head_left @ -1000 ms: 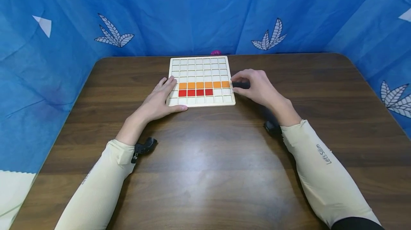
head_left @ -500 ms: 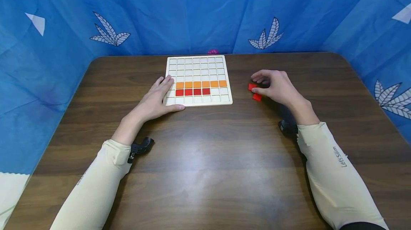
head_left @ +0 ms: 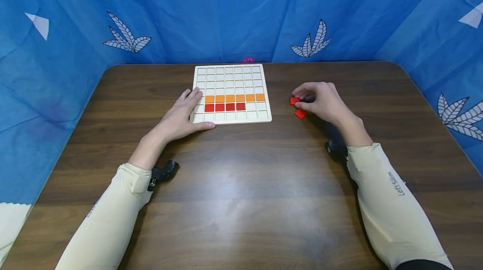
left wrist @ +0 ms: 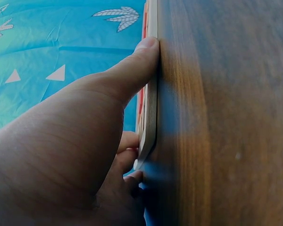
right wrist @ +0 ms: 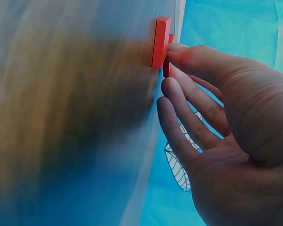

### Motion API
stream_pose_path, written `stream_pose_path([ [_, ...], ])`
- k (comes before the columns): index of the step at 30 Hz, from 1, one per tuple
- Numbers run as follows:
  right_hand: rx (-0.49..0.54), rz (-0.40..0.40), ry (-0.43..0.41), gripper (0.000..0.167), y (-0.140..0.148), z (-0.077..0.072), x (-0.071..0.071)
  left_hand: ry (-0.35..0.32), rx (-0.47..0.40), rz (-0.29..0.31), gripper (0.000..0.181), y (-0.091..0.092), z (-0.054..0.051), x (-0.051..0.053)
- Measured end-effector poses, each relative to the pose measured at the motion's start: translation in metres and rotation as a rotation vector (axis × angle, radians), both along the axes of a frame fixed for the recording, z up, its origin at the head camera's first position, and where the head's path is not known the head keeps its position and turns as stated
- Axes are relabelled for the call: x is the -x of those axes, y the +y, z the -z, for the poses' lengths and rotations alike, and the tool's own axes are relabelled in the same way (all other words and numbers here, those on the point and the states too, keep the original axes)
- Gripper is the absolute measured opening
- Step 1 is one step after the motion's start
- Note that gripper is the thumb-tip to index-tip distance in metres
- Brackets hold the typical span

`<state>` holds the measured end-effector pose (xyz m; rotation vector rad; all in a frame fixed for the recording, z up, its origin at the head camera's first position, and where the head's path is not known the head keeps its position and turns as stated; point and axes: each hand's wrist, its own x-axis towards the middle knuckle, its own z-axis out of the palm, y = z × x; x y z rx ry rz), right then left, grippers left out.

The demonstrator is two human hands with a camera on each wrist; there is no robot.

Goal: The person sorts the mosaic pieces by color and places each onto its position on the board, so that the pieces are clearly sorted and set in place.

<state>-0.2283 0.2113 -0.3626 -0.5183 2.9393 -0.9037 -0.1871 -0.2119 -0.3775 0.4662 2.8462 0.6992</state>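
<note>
A pale square grid board (head_left: 229, 82) lies on the table in the head view. It bears a row of orange tiles (head_left: 229, 98) and, nearer me, a row of red tiles (head_left: 224, 107). My left hand (head_left: 177, 117) rests at the board's near left corner, fingers spread along the left edge and thumb against the front edge. To the right of the board, my right hand (head_left: 324, 101) pinches a loose red tile (head_left: 294, 101) by its sides. Another loose red tile (head_left: 300, 113) lies on the table just nearer me, below the thumb.
The brown wooden table (head_left: 226, 203) ends at a blue patterned cloth (head_left: 181, 14) hanging behind it and along both sides. A black wrist camera (head_left: 164, 171) sits at the left sleeve and another black camera (head_left: 335, 150) at the right sleeve.
My right hand has moved from the board's right edge rightward to the loose red tiles, and its fingers have come onto one. The left hand has stayed at the board's corner.
</note>
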Motion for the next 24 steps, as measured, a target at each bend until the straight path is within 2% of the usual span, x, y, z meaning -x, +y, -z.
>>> stream_pose_path([
  [11, 0.028, -0.035, 0.036, 0.032, -0.014, -0.002, 0.003, 0.009, 0.002, -0.001, 0.112, -0.001, -0.005, 0.002],
  [18, 0.056, -0.077, 0.056, 0.032, -0.031, -0.001, 0.004, 0.006, 0.005, 0.001, 0.111, -0.001, -0.002, 0.002],
  [24, 0.050, -0.109, 0.036, 0.034, -0.051, -0.001, 0.005, 0.002, 0.009, -0.006, 0.112, -0.001, 0.000, 0.001],
])
